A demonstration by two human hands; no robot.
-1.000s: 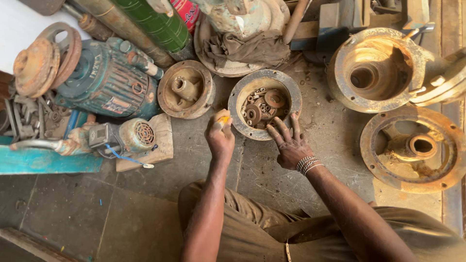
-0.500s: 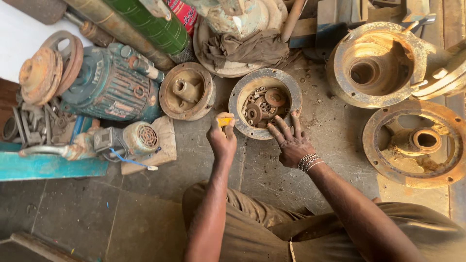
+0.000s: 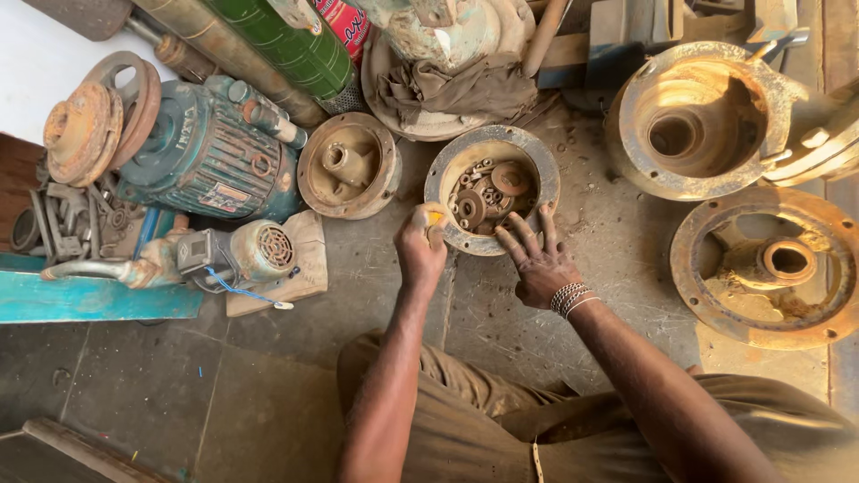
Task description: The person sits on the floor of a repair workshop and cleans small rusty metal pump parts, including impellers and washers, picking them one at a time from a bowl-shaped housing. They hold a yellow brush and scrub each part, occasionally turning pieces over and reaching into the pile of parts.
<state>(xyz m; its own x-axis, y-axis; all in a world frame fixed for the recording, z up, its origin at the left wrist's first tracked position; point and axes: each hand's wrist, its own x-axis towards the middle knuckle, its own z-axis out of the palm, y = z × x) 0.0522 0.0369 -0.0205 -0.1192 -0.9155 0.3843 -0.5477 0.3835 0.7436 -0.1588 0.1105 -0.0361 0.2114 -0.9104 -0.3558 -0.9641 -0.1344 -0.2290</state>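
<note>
Sorting Small Parts in a Rusty Round Housing

Steadying the work matters most here. The right hand [image 3: 540, 262] lies flat with fingers spread, grasping nothing, fingertips resting on the near rim of the round housing [image 3: 445, 182] that sits on the concrete floor [image 3: 376, 295] straight ahead of the knees. The left hand [image 3: 420, 248] is clenched around a small yellow object [image 3: 433, 217] (too hidden to say what it is), just at the housing's left edge. To do this well, I would judge the flat hand should pin the rim so the housing cannot rock, while the other works from the side without tipping it.

Inside the housing lies a heap of small parts [image 3: 490, 192]: rusty washers, rings and discs, loose and overlapping. To its left stands a shallower rusty cover [image 3: 347, 165], holding only its own central hub. Two large casings, the upper casing [image 3: 698, 116] and the lower casing [image 3: 769, 268], sit well apart to the right, each holding nothing loose that I can see.
</note>
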